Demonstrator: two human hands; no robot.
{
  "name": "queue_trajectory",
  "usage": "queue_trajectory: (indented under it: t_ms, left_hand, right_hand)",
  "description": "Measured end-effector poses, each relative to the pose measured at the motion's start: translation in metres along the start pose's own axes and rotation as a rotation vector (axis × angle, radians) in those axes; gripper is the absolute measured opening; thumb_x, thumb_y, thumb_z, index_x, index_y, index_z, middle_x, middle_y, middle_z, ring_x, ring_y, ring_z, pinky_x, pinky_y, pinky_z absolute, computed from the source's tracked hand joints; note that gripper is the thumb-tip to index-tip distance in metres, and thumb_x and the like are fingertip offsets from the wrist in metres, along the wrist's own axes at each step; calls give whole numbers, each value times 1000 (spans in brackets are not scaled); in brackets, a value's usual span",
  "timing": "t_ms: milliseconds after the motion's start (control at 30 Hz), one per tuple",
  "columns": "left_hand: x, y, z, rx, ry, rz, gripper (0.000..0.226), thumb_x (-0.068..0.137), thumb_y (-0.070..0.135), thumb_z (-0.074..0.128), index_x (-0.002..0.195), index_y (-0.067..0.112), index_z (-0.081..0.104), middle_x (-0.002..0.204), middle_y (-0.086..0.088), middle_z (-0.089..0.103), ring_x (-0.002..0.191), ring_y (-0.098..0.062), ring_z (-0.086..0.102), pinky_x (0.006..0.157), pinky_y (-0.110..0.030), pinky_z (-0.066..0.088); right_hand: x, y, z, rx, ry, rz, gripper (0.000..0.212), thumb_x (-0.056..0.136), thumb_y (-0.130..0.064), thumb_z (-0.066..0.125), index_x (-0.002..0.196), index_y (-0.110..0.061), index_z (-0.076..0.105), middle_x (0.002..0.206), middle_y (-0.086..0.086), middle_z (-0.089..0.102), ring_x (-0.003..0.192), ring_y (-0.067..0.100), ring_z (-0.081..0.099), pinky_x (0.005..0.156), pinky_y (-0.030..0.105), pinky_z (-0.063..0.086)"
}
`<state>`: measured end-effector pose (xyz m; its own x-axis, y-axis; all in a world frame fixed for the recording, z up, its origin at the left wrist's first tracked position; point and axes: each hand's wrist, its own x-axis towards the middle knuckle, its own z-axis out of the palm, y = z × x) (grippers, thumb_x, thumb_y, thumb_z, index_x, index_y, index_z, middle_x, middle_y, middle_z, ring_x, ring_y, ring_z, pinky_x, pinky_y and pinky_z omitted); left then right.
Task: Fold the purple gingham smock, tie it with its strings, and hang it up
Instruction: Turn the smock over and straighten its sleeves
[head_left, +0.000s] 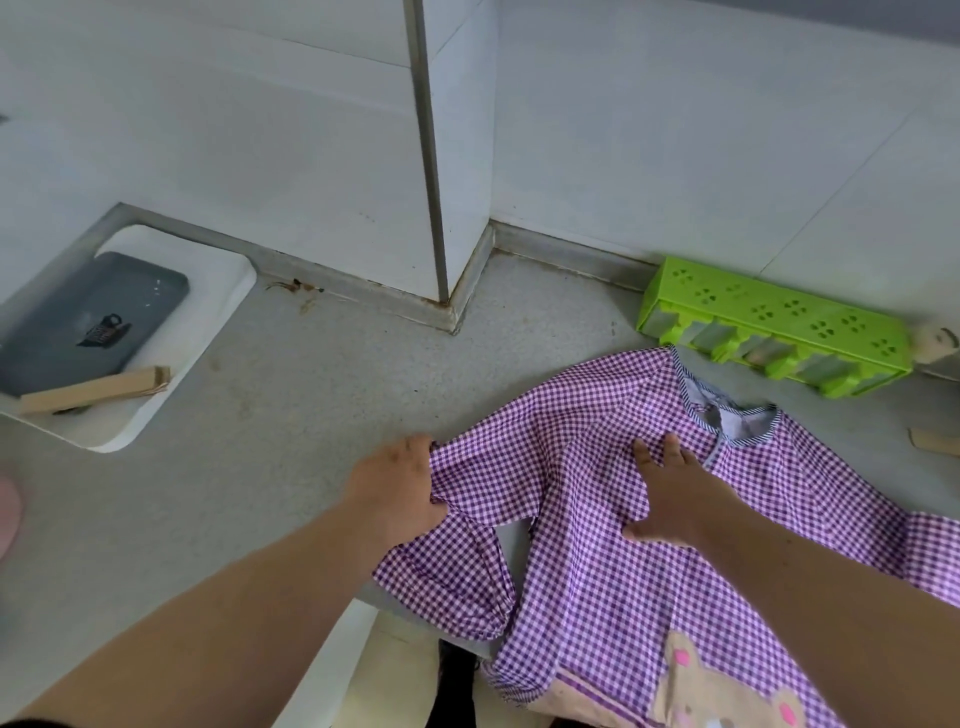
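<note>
Your left hand is gripping the sleeve edge of the purple gingham smock, lying on the table. Your right hand is pressing flat, fingers straight, just beside it. The smock's body is running away rightward from your left hand.

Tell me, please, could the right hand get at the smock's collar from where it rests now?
Probably yes: the right hand lies flat on the smock, fingers pointing toward the collar, with only bare fabric between them.
</note>
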<state>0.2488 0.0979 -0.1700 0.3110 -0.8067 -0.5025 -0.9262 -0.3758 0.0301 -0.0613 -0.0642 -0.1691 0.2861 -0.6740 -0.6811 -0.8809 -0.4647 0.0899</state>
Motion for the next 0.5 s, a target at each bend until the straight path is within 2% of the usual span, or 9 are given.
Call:
queue_trajectory:
  t_ms: [67,167,233,300,367,400,500]
  left_hand:
    - [2,-1,6,-85,-146,-81,72,88,57,71,148,23,48,141,-3,62,124,-25,64,106,-43,54]
    - [1,-4,4,-97,-269,-2,32,95,42,67,122,26,66,116,1,70,102,-20,68,95,-37,58]
    - [2,-5,-7,-58,-263,17,25,98,38,64,117,23,69,108,2,69,98,-19,67,93,-36,58]
    - [6,-8,-26,-100,-185,-35,23,104,39,56,111,18,65,101,1,64,93,-18,63,89,-34,55]
    - [13,-15,-46,-307,-119,-137,24,108,34,47,101,16,60,94,0,61,86,-16,59,81,-32,49]
    - [16,-18,-56,-451,-89,-184,24,109,34,45,103,15,60,98,-3,63,86,-16,60,81,-33,47]
    - [19,-21,-76,-1020,-63,-299,35,105,45,51,126,17,57,120,-6,67,102,-26,66,80,-39,55]
  right_hand:
    - [1,-1,0,3,1,4,139,73,-75,74,161,-22,-21,167,24,-22,157,44,-2,125,56,23]
    - [2,0,0,6,4,7,140,73,-76,73,161,-22,-21,167,23,-22,157,43,-1,125,56,23]
    - [2,0,0,1,8,9,139,73,-76,73,160,-23,-22,167,24,-22,157,43,-1,125,55,22]
    - [1,0,-1,-2,7,8,138,74,-76,71,160,-22,-22,167,25,-22,157,44,0,125,54,22]
    - [0,0,-1,0,4,9,137,75,-76,71,160,-23,-22,166,24,-22,157,44,0,124,54,21]
    - [0,0,-1,2,5,10,137,75,-76,71,160,-24,-22,167,24,-22,157,43,0,124,54,22]
    - [0,0,-2,15,1,20,137,74,-77,71,160,-26,-23,168,22,-21,158,43,0,124,55,24]
